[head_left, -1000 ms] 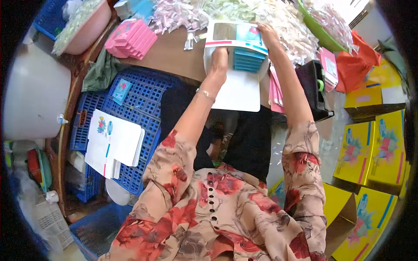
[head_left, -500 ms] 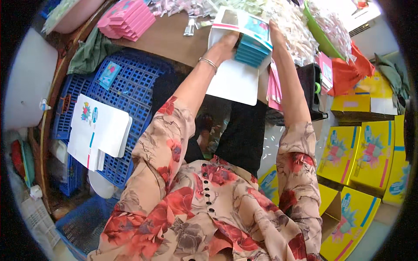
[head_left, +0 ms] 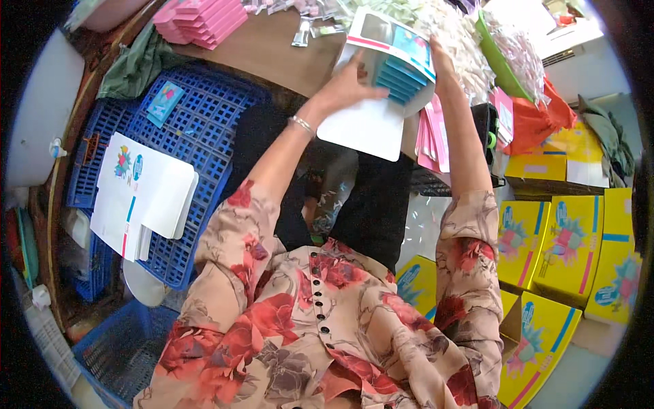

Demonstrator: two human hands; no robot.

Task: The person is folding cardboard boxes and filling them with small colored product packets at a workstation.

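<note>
A white carton [head_left: 364,129] is held at the table's near edge, its long white flap hanging toward me. Inside it stands a row of teal packets [head_left: 395,80]. My right hand [head_left: 441,65] grips the carton's right side; its fingertips are partly hidden behind it. My left hand [head_left: 346,88] is spread at the carton's left side, thumb near the teal packets and fingers by the wall, somewhat blurred. Whether it touches the carton is hard to see.
Pink packets [head_left: 201,24] are stacked at the far left of the table [head_left: 286,58]. A heap of small clear sachets [head_left: 463,48] lies behind the carton. Flat white cartons [head_left: 146,194] rest on a blue crate [head_left: 211,129]. Yellow boxes [head_left: 565,238] stand at right.
My left hand has come off the carton's left side and spread its fingers. The carton sits slightly to the right in the picture, still in my right hand.
</note>
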